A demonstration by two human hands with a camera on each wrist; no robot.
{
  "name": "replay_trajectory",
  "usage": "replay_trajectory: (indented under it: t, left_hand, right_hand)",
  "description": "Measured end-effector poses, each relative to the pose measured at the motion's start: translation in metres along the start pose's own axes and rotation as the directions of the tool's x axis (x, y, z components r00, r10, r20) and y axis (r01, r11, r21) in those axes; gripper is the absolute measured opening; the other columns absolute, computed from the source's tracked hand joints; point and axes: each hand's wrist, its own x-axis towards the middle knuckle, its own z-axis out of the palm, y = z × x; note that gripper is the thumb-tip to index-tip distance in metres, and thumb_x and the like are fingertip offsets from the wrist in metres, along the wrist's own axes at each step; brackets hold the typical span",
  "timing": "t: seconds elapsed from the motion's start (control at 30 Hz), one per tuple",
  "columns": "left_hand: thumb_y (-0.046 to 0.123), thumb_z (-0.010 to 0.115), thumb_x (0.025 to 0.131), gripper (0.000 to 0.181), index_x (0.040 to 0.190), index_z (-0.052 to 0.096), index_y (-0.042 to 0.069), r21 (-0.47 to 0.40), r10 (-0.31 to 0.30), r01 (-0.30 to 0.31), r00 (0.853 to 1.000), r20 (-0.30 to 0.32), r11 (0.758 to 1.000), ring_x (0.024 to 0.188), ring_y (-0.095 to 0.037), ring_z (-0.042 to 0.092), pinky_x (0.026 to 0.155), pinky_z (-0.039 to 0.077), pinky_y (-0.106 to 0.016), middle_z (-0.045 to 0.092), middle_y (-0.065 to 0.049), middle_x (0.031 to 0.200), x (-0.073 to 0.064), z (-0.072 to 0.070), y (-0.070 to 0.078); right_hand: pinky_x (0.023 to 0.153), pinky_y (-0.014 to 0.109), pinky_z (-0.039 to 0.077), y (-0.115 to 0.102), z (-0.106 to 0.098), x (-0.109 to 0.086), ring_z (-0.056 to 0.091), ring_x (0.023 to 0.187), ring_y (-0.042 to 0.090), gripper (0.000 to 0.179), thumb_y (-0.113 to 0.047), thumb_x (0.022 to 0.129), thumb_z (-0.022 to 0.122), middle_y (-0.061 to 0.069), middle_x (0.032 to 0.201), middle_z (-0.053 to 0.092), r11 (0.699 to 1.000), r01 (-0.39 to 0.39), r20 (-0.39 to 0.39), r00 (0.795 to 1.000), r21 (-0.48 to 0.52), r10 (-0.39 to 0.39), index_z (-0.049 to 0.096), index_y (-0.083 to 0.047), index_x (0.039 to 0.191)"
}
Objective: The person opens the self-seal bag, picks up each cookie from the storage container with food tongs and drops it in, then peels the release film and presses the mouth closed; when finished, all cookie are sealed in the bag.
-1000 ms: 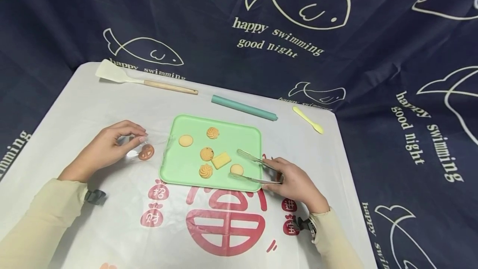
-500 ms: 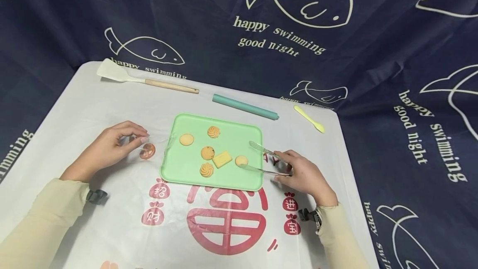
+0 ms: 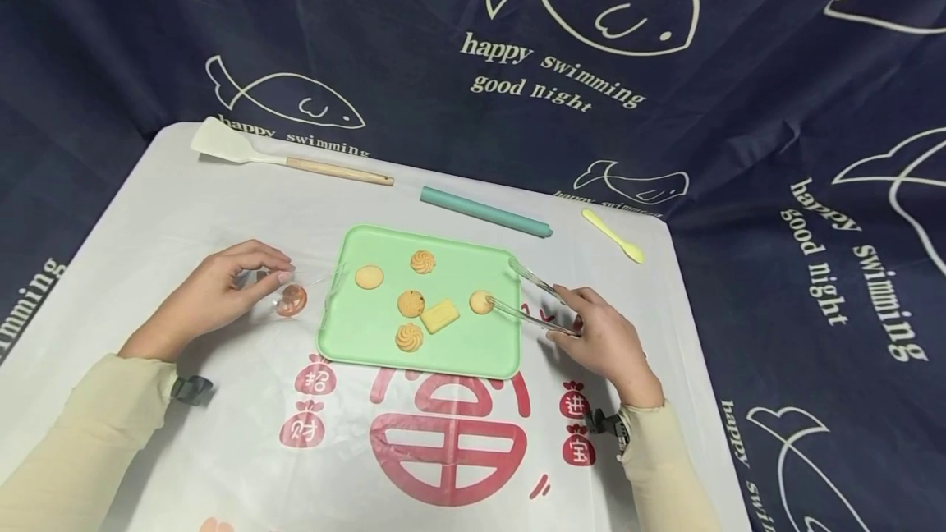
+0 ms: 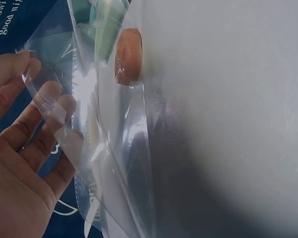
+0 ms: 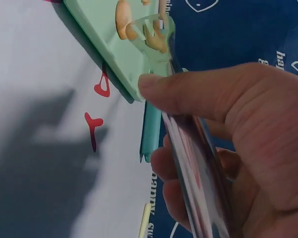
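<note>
My left hand (image 3: pixel 214 294) pinches the edge of a clear plastic bag (image 4: pixel 109 173) left of the green tray (image 3: pixel 466 355). A brown ring-like cookie with holes (image 3: pixel 291 300) shows in the bag. On the right, my right hand (image 3: pixel 606 343) holds metal tongs (image 3: pixel 534 319) with clear tips, their arms spread apart. One tip meets a small round cookie (image 3: pixel 479 301) on the tray; the other overlaps the tray's right rim. Also on the tray are a plain round cookie (image 3: pixel 369 277), a rectangular cookie (image 3: pixel 440 316), a speckled cookie (image 3: pixel 410 303) and two swirled cookies (image 3: pixel 409 337).
Along the table's far edge lie a white spatula with a wooden handle (image 3: pixel 340 171), a teal stick (image 3: pixel 484 212) and a small yellow spoon (image 3: pixel 612 235). Dark blue cloth (image 3: pixel 414 48) hangs behind the table. The white tablecloth (image 3: pixel 222 450) carries red prints.
The tongs have shifted right and toward the far side. The small round cookie has slid across the tray, away from me and slightly right. My left hand has stayed almost still.
</note>
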Motion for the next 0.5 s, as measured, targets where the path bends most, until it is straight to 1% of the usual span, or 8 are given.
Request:
replay_trajectory:
  t: [0.17, 0.27, 0.37, 0.5]
  left_hand:
    - [0.001, 0.077, 0.09, 0.012, 0.099, 0.077, 0.008, -0.012, 0.003, -0.003, 1.0, -0.002, 1.0, 0.104, -0.007, 0.058, 0.093, 0.037, -0.011, 0.068, 0.005, 0.106, 0.0, 0.0, 0.002]
    - [0.001, 0.077, 0.089, 0.014, 0.101, 0.078, 0.01, -0.023, -0.007, 0.007, 1.0, -0.004, 1.0, 0.104, -0.006, 0.058, 0.093, 0.037, -0.01, 0.069, 0.004, 0.107, 0.0, 0.0, 0.003]
    - [0.001, 0.077, 0.089, 0.016, 0.102, 0.077, 0.011, -0.033, -0.014, 0.014, 1.0, -0.003, 0.999, 0.105, -0.006, 0.058, 0.094, 0.036, -0.01, 0.069, 0.003, 0.108, 0.0, 0.0, 0.005]
    - [0.0, 0.077, 0.089, 0.016, 0.101, 0.077, 0.01, -0.032, -0.018, 0.018, 1.0, -0.003, 0.999, 0.105, -0.006, 0.057, 0.095, 0.035, -0.01, 0.068, 0.002, 0.109, -0.001, 0.001, 0.005]
  right_hand:
    - [0.062, 0.035, 0.046, -0.003, 0.005, -0.001, 0.056, 0.077, 0.018, 0.068, -0.026, 0.081, 0.088, 0.005, 0.117, 0.066, 0.996, 0.032, 0.056, 0.998, 0.078, -0.036, 0.061, -0.01, 0.141]
    - [0.062, 0.035, 0.046, -0.006, 0.009, -0.001, 0.054, 0.077, 0.016, 0.064, -0.026, 0.081, 0.088, 0.004, 0.111, 0.067, 0.996, 0.047, 0.078, 0.995, 0.078, -0.054, 0.064, -0.012, 0.139]
    - [0.062, 0.034, 0.045, -0.008, 0.013, -0.001, 0.053, 0.076, 0.015, 0.064, -0.026, 0.08, 0.089, 0.003, 0.106, 0.067, 0.995, 0.056, 0.081, 0.995, 0.077, -0.062, 0.065, -0.013, 0.137]
    - [0.062, 0.033, 0.046, -0.011, 0.019, 0.0, 0.054, 0.078, 0.015, 0.065, -0.028, 0.08, 0.089, 0.002, 0.106, 0.066, 0.993, 0.075, 0.098, 0.992, 0.087, -0.084, 0.064, -0.014, 0.139]
